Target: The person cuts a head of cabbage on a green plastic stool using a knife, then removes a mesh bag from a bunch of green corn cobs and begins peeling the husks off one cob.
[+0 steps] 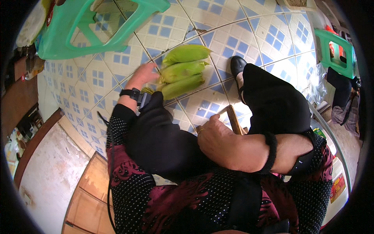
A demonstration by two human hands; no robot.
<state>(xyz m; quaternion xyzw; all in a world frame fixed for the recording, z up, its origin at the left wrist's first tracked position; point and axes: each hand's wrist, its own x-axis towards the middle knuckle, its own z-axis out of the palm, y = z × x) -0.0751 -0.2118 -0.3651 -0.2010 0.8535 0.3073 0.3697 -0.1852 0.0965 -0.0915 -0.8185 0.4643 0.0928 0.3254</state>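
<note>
Three ears of corn in green husks lie side by side on the tiled floor: the far ear [187, 55], the middle ear [184, 71] and the near ear [184, 87]. By the stem end of the middle ear is my left hand [144, 74], thumb and fingers apart; whether it touches the stem is unclear. A black strap with a small device [136, 95] circles that wrist. My right hand [217, 139] hangs between my knees with curled fingers, its palm and fingertips hidden. Just beyond it a wooden piece [233, 120] sticks up, partly covered by my leg.
A green plastic stool [117, 44] stands at the upper left, and another green stool [336, 52] at the far right. Clear plastic wrap [318, 84] and a grey hose [330, 131] are on the right. Wooden cabinet panels [90, 187] stand at the lower left.
</note>
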